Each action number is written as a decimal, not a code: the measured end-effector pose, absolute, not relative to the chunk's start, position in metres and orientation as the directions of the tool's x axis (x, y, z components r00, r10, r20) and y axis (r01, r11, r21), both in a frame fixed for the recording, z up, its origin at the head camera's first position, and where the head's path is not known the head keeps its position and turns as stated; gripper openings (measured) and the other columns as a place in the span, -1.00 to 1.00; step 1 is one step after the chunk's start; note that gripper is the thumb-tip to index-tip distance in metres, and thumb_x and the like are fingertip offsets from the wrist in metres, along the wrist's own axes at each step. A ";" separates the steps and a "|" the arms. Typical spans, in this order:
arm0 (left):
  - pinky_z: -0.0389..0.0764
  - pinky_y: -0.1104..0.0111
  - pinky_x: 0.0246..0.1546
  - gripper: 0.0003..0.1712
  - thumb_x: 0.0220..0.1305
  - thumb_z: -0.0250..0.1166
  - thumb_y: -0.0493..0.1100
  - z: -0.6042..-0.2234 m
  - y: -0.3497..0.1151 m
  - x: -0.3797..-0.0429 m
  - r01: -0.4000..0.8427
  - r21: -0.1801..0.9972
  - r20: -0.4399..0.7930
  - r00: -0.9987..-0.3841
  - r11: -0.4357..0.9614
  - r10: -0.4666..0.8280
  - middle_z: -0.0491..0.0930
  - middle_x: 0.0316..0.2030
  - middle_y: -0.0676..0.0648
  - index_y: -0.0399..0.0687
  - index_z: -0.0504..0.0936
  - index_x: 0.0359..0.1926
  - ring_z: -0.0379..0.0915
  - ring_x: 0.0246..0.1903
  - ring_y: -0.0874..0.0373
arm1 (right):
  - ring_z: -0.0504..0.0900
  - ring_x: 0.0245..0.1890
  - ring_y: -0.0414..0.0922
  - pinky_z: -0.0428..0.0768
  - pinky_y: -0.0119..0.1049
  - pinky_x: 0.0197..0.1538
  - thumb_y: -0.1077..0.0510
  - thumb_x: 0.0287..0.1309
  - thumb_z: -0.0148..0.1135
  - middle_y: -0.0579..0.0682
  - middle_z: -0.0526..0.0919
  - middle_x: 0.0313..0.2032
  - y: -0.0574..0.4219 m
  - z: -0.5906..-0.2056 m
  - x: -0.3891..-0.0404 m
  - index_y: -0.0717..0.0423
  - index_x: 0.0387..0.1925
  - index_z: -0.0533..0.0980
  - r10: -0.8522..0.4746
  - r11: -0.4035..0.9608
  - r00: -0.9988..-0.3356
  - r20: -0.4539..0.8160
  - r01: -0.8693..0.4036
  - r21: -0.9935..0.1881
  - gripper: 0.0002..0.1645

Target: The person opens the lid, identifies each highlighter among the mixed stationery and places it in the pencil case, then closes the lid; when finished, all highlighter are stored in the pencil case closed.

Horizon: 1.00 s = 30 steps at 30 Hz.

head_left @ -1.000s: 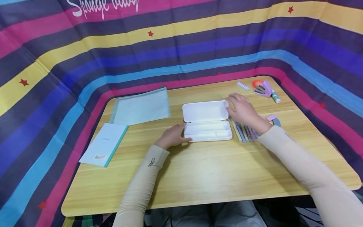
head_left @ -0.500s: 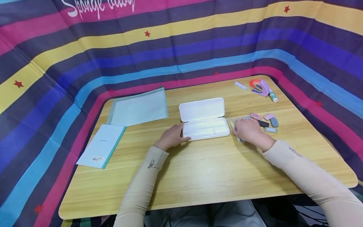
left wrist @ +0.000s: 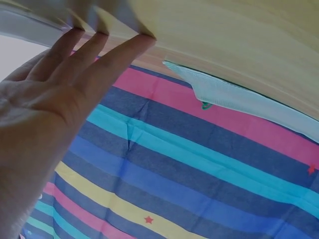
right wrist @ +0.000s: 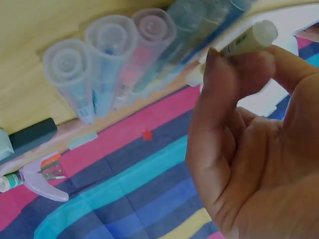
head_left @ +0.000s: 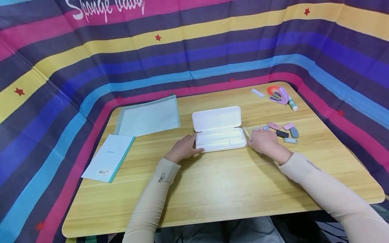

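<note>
A white pencil case (head_left: 216, 118) lies with its lid raised; no contents show in its tray. My left hand (head_left: 183, 147) rests at the case's left edge, thumb at the front corner. The left wrist view shows its fingers (left wrist: 94, 64) fairly straight, tips on the wooden surface. My right hand (head_left: 265, 141) pinches a pale yellow pen (right wrist: 249, 41) between thumb and fingers, just right of the case. Several clear-capped pens (right wrist: 110, 55) lie in a row beside that hand, mostly hidden under it in the head view.
Right of the pens are pink erasers (head_left: 274, 126), a black bar (head_left: 282, 134) and a grey eraser (head_left: 294, 132). Further back lie a purple stapler (head_left: 283, 96), orange tape (head_left: 272, 89) and a glue stick (head_left: 293, 104). A notebook (head_left: 109, 157) and mesh pouch (head_left: 149, 116) lie left.
My right hand has come down from the case's lid to the pens and now pinches the pale yellow one, tilted toward the case. The left hand stays at the case.
</note>
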<state>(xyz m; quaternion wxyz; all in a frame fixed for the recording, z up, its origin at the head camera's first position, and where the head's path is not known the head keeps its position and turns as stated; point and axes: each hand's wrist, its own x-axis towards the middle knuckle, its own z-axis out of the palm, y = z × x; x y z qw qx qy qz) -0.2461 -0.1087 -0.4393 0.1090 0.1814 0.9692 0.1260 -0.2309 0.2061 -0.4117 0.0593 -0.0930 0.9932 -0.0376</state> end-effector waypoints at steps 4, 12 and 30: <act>0.25 0.20 0.04 0.11 -0.11 0.02 0.47 -0.440 -0.109 -0.245 0.321 0.285 -0.168 -0.911 0.903 0.377 0.23 0.16 -0.10 -0.08 -0.08 0.32 0.15 0.11 0.09 | 0.39 -0.62 -0.05 0.24 -0.16 -0.69 -0.06 0.02 -0.03 0.00 0.41 -0.63 0.204 -0.406 -0.225 0.08 -0.58 0.37 -0.191 0.977 -0.981 -0.018 -0.188 -0.099 -0.70; 0.23 0.22 0.06 0.12 -0.10 0.02 0.46 -0.441 -0.111 -0.240 0.313 0.276 -0.184 -0.911 0.909 0.369 0.23 0.15 -0.11 -0.12 -0.08 0.32 0.15 0.11 0.09 | 0.19 -0.84 -0.19 0.11 -0.29 -0.84 0.07 -0.04 0.08 -0.16 0.24 -0.79 0.182 -0.414 -0.228 0.02 -0.64 0.32 -0.521 0.823 -0.748 0.411 -0.568 0.007 -0.80; 0.20 0.10 0.06 0.11 -0.09 -0.01 0.47 -0.436 -0.107 -0.239 0.310 0.281 -0.182 -0.912 0.908 0.368 0.19 0.18 -0.11 -0.10 -0.10 0.32 0.10 0.13 0.09 | 0.43 -0.51 -0.13 0.34 -0.27 -0.66 0.04 0.02 0.15 -0.10 0.42 -0.51 0.150 -0.441 -0.279 0.03 -0.45 0.44 -0.680 0.712 -0.648 0.344 -0.695 0.096 -0.84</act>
